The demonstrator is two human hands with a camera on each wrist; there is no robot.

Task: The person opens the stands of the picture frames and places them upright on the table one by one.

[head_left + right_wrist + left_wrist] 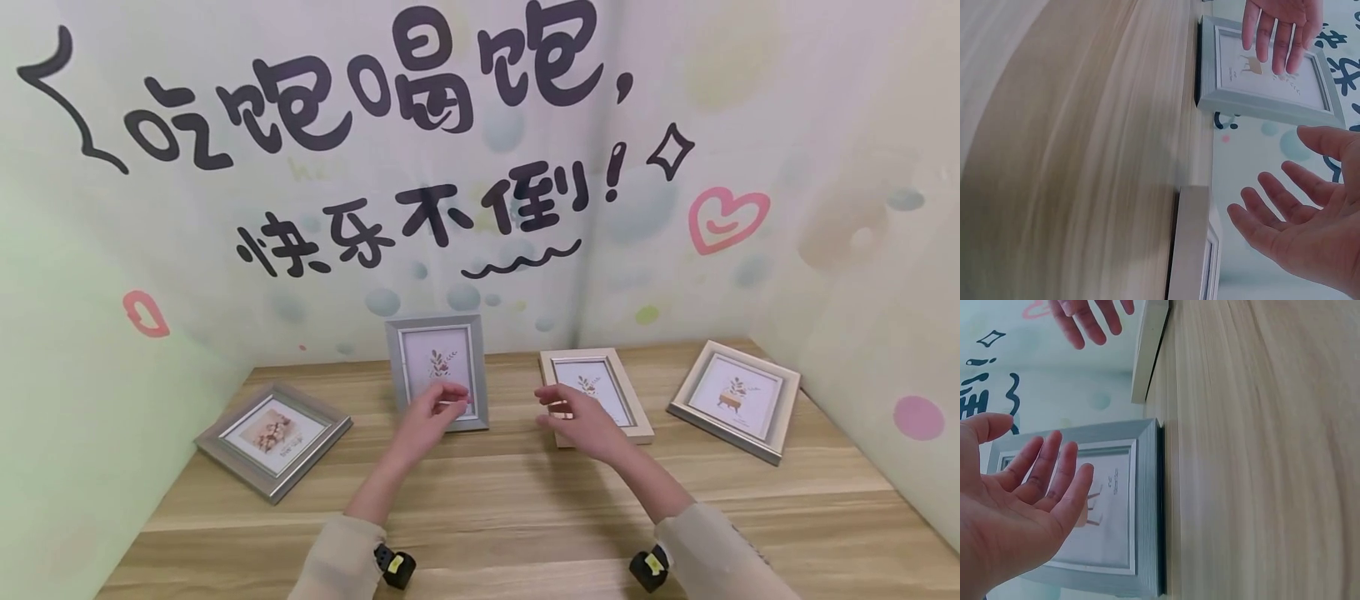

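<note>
A grey-blue picture frame (pixel 392 350) stands upright toward the back of the table, a plant print behind its pane. My left hand (pixel 429 421) hovers in front of it with relaxed fingers, holding nothing; the left wrist view shows the palm (pixel 1016 519) apart from the frame. To the right, a cream picture frame (pixel 637 421) lies flat on the table. Above its left edge is my right hand (pixel 585 423), fingers loosely spread and holding nothing. In the right wrist view, this hand (pixel 1316 219) is clear of both frames. My hands partly hide both prints in the head view.
A silver-brown picture frame (pixel 225 433) lies flat at the table's left. Another cream frame (pixel 786 400) lies at the far right, turned at an angle. Behind the wooden table (pixel 495 517) rises a wall covering (pixel 525 317) with black lettering; walls also flank both sides.
</note>
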